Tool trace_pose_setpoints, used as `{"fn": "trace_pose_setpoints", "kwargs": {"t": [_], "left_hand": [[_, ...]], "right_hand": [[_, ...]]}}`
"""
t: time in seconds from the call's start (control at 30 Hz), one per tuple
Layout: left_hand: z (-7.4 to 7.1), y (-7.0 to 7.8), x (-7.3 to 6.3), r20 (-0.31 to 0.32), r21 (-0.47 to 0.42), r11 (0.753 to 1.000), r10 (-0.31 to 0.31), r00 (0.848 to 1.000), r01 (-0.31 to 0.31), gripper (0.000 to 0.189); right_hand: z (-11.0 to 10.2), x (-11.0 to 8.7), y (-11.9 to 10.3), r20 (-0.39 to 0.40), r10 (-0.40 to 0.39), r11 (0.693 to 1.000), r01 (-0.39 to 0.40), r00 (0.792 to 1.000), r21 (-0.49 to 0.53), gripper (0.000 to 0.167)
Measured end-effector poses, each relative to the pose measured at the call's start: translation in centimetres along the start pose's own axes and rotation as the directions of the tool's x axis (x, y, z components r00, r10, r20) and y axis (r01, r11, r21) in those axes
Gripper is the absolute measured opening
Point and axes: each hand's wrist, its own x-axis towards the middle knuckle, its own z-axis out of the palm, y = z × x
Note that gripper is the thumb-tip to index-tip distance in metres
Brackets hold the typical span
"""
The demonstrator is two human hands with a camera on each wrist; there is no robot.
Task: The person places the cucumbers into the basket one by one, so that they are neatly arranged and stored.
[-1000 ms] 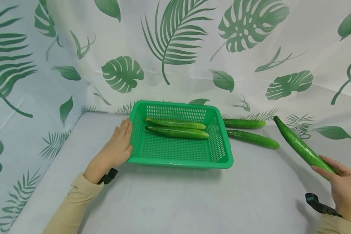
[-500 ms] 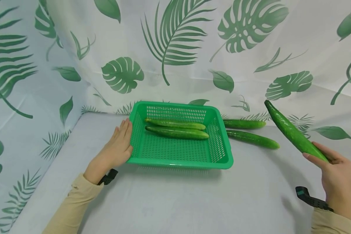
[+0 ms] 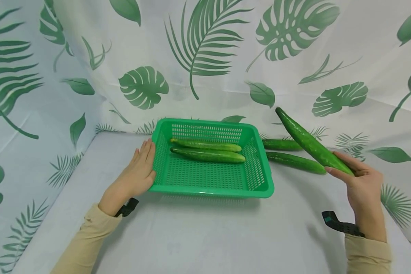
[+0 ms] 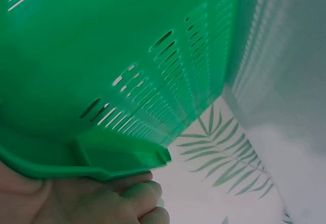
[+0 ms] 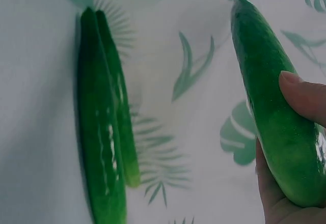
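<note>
My right hand (image 3: 364, 186) holds a long cucumber (image 3: 311, 144) near its lower end, thumb on one side and fingers on the other. The cucumber slants up to the left, raised over the table; the right wrist view shows the thumb (image 5: 305, 95) pressed along its skin. At the left end of a green plastic basket (image 3: 209, 192), my left hand (image 3: 135, 171) lies with straight fingers against the rim. In the left wrist view the fingers (image 4: 145, 196) sit right under the rim (image 4: 102, 172). Inside the basket lie two cucumbers (image 3: 207, 155), side by side toward the back.
To the right of the basket, two more cucumbers lie on the white table (image 3: 205, 239): a rear one (image 3: 282, 144) partly covered by the held cucumber, and a front one (image 3: 296, 162). A leaf-printed white cloth (image 3: 226, 99) rises behind and at the left.
My right hand has carried the cucumber leftward and somewhat upward, from the far right toward the basket. The left hand, the basket and the cucumbers lying about have stayed put.
</note>
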Motion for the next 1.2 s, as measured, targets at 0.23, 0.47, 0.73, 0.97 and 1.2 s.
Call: {"fn": "trace_pose_setpoints", "kwargs": {"t": [0.23,0.47,0.73,0.97,1.2], "left_hand": [[0.0,-0.1,0.0,0.000,-0.003,1.000,0.001,1.000,-0.001,0.072],[-0.2,-0.1,-0.2,0.003,-0.003,1.000,-0.004,1.000,0.004,0.072],[-0.2,-0.1,-0.2,-0.002,-0.004,1.000,-0.003,1.000,0.003,0.071],[-0.2,0.0,-0.1,-0.001,-0.012,1.000,0.000,1.000,0.000,0.072],[0.0,0.1,-0.1,-0.009,-0.010,1.000,0.006,1.000,-0.006,0.072]], "right_hand": [[3.5,0.2,-1.2,0.129,-0.043,0.989,0.061,0.991,-0.137,0.051],[6.7,1.5,-3.0,0.260,-0.011,0.911,0.117,0.965,-0.395,0.052],[10.8,2.8,-5.0,0.385,0.064,0.835,0.162,0.921,-0.526,0.050],[14.9,4.1,-4.9,0.510,0.089,0.850,0.201,0.855,-0.486,0.045],[18.5,5.0,-4.2,0.610,0.146,0.837,0.232,0.779,-0.496,0.046]]}}
